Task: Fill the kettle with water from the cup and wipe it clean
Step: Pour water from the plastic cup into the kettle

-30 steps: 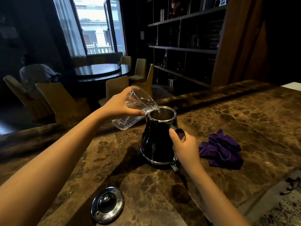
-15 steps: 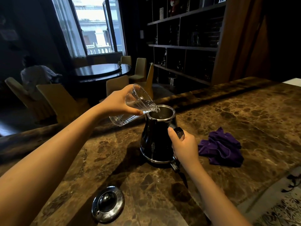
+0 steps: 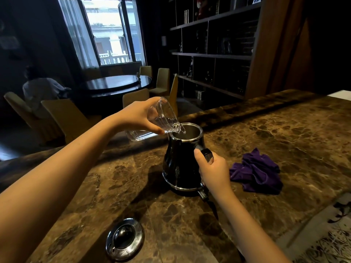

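A black kettle with a steel rim stands lidless on the brown marble counter. My right hand grips its black handle on the near right side. My left hand holds a clear glass cup tipped steeply, its lip over the kettle's open mouth, with a little water running in. A crumpled purple cloth lies on the counter just right of the kettle.
The kettle's round steel lid lies on the counter near the front edge, left of my right forearm. Beyond the counter are chairs, a round dark table, shelves and a seated person at far left.
The cup has tipped further, its base rising while the lip stays over the kettle's mouth. My right hand has kept its hold on the handle.
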{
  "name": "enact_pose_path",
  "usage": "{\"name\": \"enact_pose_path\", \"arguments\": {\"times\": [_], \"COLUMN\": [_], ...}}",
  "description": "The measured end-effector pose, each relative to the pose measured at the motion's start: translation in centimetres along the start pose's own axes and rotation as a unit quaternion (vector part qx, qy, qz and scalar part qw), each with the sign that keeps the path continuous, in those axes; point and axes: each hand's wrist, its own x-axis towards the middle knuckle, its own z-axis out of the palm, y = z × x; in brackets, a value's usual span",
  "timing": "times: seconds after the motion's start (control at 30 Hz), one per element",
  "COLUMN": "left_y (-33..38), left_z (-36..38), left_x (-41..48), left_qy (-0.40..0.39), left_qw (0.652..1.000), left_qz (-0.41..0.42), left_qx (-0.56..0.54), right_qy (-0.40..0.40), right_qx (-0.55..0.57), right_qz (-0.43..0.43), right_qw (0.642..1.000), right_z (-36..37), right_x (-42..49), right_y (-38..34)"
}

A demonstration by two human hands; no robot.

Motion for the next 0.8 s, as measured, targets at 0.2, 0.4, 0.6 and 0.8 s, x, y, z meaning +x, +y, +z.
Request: {"name": "enact_pose_path", "arguments": {"times": [0.2,0.4,0.6,0.8], "left_y": [0.1,0.7,1.1,2.8], "left_z": [-0.5,-1.0,-1.3,-0.9], "left_x": [0.7,1.5,2.5,2.6], "left_qy": [-0.019,-0.036,-0.051,-0.006], "left_qw": [0.999,0.995,0.988,0.954], "left_qz": [0.030,0.060,0.076,0.139], "left_qx": [0.027,0.069,0.124,0.266], "right_qy": [-0.001,-0.002,0.005,0.006], "right_qx": [-0.002,-0.002,-0.007,-0.014], "right_qz": [-0.001,-0.003,-0.001,0.003], "right_qw": [1.000,1.000,1.000,1.000], "right_z": [0.0,0.0,0.0,0.1], "right_x": [0.0,0.0,0.0,0.1], "right_y": [0.0,0.0,0.2,0.1]}}
